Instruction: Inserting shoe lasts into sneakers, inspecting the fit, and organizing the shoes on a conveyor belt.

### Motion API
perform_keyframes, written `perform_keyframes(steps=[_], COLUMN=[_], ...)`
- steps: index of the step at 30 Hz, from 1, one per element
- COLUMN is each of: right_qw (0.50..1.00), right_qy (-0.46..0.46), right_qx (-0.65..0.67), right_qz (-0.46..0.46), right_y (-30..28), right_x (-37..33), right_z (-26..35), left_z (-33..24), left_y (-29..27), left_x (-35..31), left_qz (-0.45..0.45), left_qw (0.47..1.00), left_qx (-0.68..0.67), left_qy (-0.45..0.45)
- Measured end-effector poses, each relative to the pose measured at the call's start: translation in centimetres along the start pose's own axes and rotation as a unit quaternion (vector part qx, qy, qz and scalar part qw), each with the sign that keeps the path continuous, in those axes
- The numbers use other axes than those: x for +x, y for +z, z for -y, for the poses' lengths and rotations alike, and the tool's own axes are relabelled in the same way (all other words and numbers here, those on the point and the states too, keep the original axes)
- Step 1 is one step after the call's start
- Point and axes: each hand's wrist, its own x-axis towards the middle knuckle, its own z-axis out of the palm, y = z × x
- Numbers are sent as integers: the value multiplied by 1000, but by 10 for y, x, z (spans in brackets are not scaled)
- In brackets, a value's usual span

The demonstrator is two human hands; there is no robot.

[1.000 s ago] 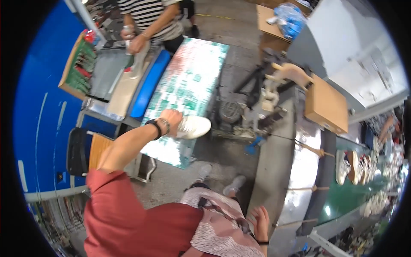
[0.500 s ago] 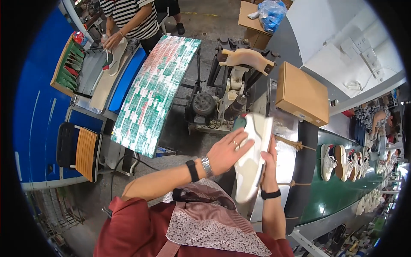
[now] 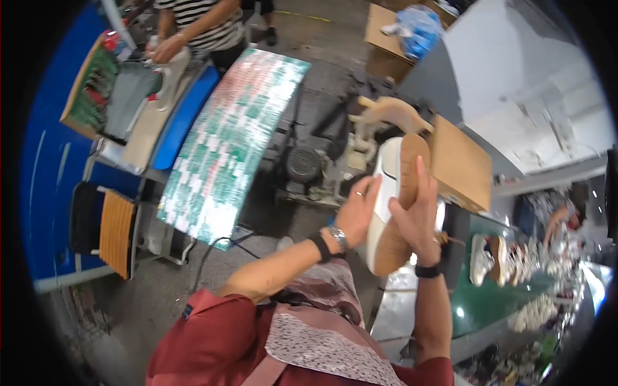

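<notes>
A white sneaker (image 3: 387, 157) with a tan sole (image 3: 391, 251) is held up in front of me, tilted so that much of its sole shows. My left hand (image 3: 356, 215) grips its white upper from the left side, fingertips partly hidden. On the other side, my right hand (image 3: 417, 222) clasps the shoe, its fingers stretched along the sole and its thumb toward the upper.
Behind the shoe stands a machine with a motor (image 3: 304, 163) and a curved tan pad (image 3: 396, 114). A cardboard box (image 3: 460, 161) is at right, beside a green conveyor (image 3: 460, 305) bearing several shoes. A taped board (image 3: 225, 148) lies left; a co-worker (image 3: 206, 26) handles a shoe beyond.
The sneaker has turned so its tan sole now faces up more, and it has risen slightly. My right hand has moved onto the sole; the view has tilted and shifted.
</notes>
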Motion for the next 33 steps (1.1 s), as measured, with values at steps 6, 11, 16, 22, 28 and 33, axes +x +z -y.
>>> perform_keyframes(steps=[6,11,16,22,28,33], right_qw=[999,998,999,999,998,993], right_qy=[8,14,-28,-35,-34,-35], right_qx=[-25,-4,-4,-9,16,-1], right_qz=[28,63,33,-29,-51,-110], right_y=[-2,-8,-1,4,0,-3], right_x=[-16,-25,-26,-41,-56,-84], right_z=[-22,-10,-18,-11,-2,3], left_z=[-9,24,-3,-29,-34,-33], left_y=[25,38,53,45,49,59], left_x=[-16,-50,-21,-11,-20,-46], left_qz=[142,158,132,140,117,97], left_qw=[977,910,491,603,644,636], left_qx=[-94,-258,-785,-616,-626,-645], left_qy=[-126,-282,-353,-487,-423,-412])
